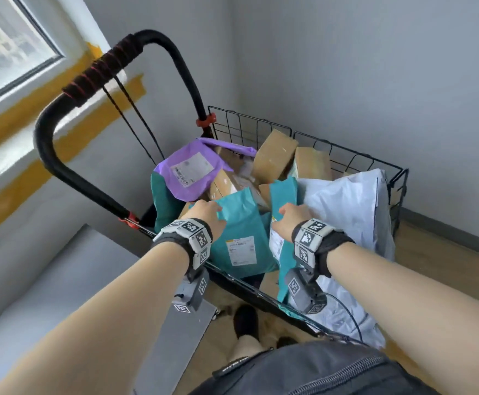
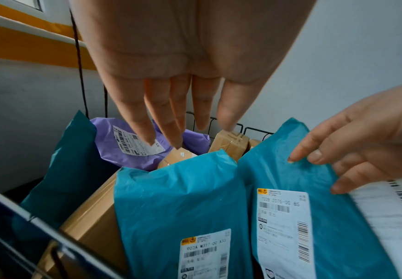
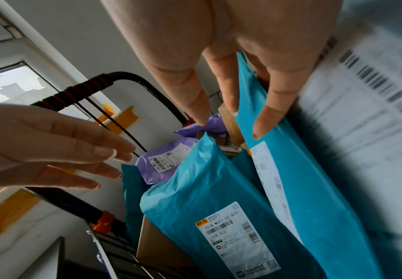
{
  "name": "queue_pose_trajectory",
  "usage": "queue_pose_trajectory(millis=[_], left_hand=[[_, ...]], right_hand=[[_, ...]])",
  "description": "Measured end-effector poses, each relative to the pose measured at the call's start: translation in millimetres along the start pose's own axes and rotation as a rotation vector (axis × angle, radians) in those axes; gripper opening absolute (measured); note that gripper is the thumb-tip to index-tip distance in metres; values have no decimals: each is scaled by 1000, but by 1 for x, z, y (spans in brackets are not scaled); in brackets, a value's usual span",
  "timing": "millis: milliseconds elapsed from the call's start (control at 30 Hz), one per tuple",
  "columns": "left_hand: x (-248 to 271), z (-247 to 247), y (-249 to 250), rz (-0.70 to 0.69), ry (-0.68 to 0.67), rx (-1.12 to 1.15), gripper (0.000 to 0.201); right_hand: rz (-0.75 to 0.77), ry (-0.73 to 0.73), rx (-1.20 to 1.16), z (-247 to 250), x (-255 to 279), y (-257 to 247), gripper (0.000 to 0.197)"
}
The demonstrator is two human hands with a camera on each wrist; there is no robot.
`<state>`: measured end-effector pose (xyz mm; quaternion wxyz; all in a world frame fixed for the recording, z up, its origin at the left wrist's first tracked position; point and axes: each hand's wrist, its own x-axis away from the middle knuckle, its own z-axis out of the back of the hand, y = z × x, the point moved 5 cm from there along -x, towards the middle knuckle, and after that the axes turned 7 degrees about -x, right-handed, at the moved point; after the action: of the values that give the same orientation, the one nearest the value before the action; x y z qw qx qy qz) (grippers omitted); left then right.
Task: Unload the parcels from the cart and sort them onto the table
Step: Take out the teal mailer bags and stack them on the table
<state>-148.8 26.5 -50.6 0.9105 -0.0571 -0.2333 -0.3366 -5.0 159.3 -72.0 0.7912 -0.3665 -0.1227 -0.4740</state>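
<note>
A wire cart [image 1: 346, 155] holds several parcels. A teal mailer [image 1: 241, 220] with a white label leans at the front. My left hand [image 1: 207, 209] hovers over its top edge with straight fingers [image 2: 176, 132], touching nothing. A second teal mailer [image 1: 283, 192] stands on edge to its right. My right hand [image 1: 292, 215] pinches its top edge, one finger [image 3: 269, 117] on the labelled face and the others behind. A purple mailer [image 1: 187, 172], brown boxes [image 1: 275, 155] and a big white mailer [image 1: 352, 201] fill the rest.
The cart's black handle [image 1: 101, 67] rises at the left beside a window and grey wall. A grey surface [image 1: 70, 280] lies at the lower left, next to the cart's near rim. Wooden floor shows under and right of the cart.
</note>
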Motion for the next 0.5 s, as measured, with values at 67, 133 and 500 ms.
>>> queue_pose_trajectory(millis=[67, 133, 500], left_hand=[[-21, 0, -7, -5, -18, -12, 49], [-39, 0, -11, -21, -57, -16, 53], [-93, -27, -9, -92, -233, -56, 101]], right_hand=[[-44, -28, -12, -5, -10, -6, 41], [-71, -41, -49, -7, -18, -13, 29], [-73, 45, -33, -2, -37, -12, 32]])
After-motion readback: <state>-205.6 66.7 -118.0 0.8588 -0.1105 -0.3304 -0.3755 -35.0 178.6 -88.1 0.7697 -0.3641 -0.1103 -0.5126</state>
